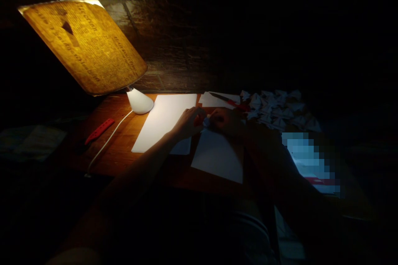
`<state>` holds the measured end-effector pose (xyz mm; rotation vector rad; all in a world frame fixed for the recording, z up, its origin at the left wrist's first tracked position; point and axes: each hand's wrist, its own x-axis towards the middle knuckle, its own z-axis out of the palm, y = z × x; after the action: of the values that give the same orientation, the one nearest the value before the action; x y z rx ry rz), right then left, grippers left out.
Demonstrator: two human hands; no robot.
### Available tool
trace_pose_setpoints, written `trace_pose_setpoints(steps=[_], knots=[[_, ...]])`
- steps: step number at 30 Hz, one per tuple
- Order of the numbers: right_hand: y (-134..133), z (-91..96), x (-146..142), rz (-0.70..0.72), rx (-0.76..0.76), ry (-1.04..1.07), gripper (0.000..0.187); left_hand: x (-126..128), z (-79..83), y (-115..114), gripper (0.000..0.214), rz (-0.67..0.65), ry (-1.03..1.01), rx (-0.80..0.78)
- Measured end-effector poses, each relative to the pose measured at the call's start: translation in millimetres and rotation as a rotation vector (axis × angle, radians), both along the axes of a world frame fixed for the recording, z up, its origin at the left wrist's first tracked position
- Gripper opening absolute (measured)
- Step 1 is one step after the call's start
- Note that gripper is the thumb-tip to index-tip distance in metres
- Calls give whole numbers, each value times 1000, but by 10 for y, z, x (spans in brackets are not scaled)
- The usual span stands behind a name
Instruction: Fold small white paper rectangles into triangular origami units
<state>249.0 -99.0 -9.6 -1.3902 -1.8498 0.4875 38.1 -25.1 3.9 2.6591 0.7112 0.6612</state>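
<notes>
Between fingertips: small paper piece (206, 122), left hand (187, 122) and right hand (226, 121) both pinching it. White sheet (217, 157) edge just below fingers, folded paper pile (276, 109) crowding right, bare table (118, 151) left.

Lamp (139, 101): back left on table (124, 153).
Far sheet (164, 120): right of lamp.
Near sheet (217, 157): before the hands.
Paper piece (207, 122): between left hand (188, 122) and right hand (225, 121).
Pile (276, 109): back right.

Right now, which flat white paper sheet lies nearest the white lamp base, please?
The leftmost white sheet, beside the white lamp base; the others lie farther right.
</notes>
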Motion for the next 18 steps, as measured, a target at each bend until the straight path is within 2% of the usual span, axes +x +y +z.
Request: trace_pose_setpoints(steps=[5,9,14,18], knots=[[-23,9,-6,-45,-24,7,9,-2,6,11,23,8,-10,-14],[-30,15,-1,-38,-13,-2,8,5,9,28,14,-49,23,1],[-22,-15,-16,-61,3,5,23,13,6,31,10,-64,-1,17],[-20,-33,-17,-16,13,44,28,18,-28,47,13,-65,-27,20]])
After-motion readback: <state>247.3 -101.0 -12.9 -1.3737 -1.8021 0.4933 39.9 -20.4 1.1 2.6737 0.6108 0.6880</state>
